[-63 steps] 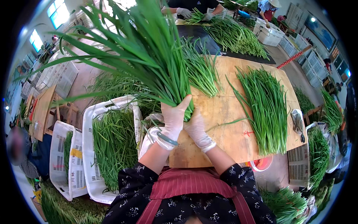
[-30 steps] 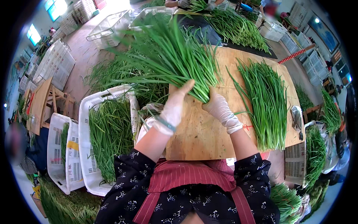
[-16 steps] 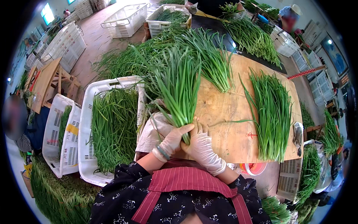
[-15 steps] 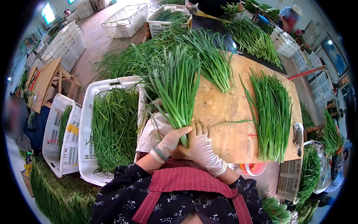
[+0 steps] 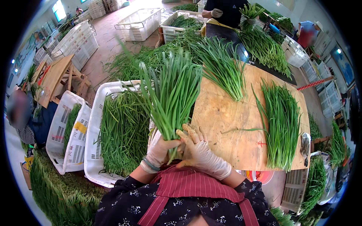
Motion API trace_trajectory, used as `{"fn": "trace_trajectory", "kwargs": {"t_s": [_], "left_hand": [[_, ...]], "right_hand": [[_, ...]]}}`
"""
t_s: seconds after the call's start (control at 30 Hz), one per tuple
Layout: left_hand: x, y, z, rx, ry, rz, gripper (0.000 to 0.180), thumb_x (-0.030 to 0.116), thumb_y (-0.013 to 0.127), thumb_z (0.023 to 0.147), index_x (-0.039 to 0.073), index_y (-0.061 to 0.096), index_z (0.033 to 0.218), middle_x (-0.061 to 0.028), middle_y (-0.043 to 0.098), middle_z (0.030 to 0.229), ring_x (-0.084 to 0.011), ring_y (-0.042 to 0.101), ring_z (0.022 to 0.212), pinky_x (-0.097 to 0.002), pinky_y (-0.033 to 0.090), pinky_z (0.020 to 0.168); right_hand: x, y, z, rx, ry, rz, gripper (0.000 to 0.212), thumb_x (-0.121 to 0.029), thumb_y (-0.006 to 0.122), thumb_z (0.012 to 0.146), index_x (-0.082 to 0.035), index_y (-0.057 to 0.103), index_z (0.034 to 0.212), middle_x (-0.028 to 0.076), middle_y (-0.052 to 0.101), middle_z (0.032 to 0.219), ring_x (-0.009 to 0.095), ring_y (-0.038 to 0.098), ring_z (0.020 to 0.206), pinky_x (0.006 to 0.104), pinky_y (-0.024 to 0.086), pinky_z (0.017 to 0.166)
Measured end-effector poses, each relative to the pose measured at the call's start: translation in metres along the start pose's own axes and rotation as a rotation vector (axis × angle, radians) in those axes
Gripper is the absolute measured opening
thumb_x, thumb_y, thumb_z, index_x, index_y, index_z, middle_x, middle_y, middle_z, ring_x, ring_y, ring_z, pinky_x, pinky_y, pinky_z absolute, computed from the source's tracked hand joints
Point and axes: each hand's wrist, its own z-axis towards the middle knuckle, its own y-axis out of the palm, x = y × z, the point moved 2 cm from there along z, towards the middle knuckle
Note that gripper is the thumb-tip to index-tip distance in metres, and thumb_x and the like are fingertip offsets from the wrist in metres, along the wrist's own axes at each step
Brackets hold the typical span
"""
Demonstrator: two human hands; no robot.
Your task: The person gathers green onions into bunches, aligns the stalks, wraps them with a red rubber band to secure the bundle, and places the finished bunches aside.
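Note:
My left hand [image 5: 160, 151], in a pale glove, is closed around the lower stems of a bunch of garlic chives [image 5: 172, 96], just in front of my apron. Its long green leaves fan upward and away from me. My right hand [image 5: 205, 152], also gloved, lies beside the stem ends with its fingers stretched out and apart, the fingertips against the bunch. On the wooden board [image 5: 218, 124] to the right lie a larger pile of chives [image 5: 281, 126] and, farther back, a smaller bunch [image 5: 224, 71]. A red tie [image 5: 261, 143] rests near the larger pile.
At my left stands a white crate [image 5: 92, 150] filled with chives, beside a tilted crate [image 5: 68, 132]. Loose chives [image 5: 132, 66] are heaped beyond the board. A dark-clothed person [image 5: 226, 13] stands at the far side. A small dark tool [image 5: 305, 147] lies at the board's right edge.
The bunch and both hands have come closer to my body and slightly left. My right fingers have spread along the stems. The view has shifted a little.

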Motion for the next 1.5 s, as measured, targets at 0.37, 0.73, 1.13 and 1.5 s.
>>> {"fn": "trace_trajectory", "kwargs": {"t_s": [0.37, 0.73, 1.13, 1.5], "left_hand": [[0.03, -0.062, -0.063, 0.013, -0.141, 0.376, 0.026, 0.014, 0.068, 0.065, -0.001, 0.056, 0.082, -0.0081, 0.056, 0.064, -0.0169, 0.053, 0.056, -0.0279, 0.043, 0.053], [0.039, -0.068, -0.086, 0.04, -0.115, 0.344, 0.024, 0.017, 0.068, 0.064, -0.001, 0.057, 0.075, -0.0064, 0.054, 0.059, -0.0145, 0.049, 0.05, -0.0247, 0.037, 0.047], [0.042, -0.072, -0.097, 0.117, -0.073, 0.288, 0.022, 0.015, 0.064, 0.064, -0.001, 0.055, 0.074, -0.0066, 0.051, 0.056, -0.0147, 0.046, 0.047, -0.0264, 0.037, 0.047], [0.04, -0.075, -0.105, 0.117, -0.068, 0.292, 0.027, 0.021, 0.066, 0.062, -0.001, 0.053, 0.071, -0.0062, 0.047, 0.051, -0.0151, 0.046, 0.045, -0.0267, 0.036, 0.045]], "right_hand": [[0.025, -0.115, 0.073, 0.501, 0.208, 0.416, 0.024, -0.008, 0.061, 0.082, -0.005, 0.061, 0.106, 0.008, 0.061, 0.086, 0.016, 0.057, 0.065, 0.0261, 0.047, 0.061], [0.004, -0.093, 0.115, 0.272, -0.296, -0.204, 0.016, -0.027, 0.064, 0.075, -0.011, 0.066, 0.08, 0.005, 0.064, 0.074, 0.023, 0.061, 0.065, 0.0353, 0.047, 0.065], [0.013, -0.108, 0.134, 0.535, -0.235, -0.317, 0.033, -0.004, 0.06, 0.073, -0.021, 0.065, 0.101, 0.006, 0.064, 0.092, 0.023, 0.06, 0.083, 0.0361, 0.046, 0.076], [-0.026, -0.082, 0.125, 0.235, -0.607, -0.622, 0.023, -0.016, 0.059, 0.06, -0.015, 0.064, 0.082, -0.005, 0.05, 0.075, 0.014, 0.051, 0.068, 0.0337, 0.04, 0.079]]}}
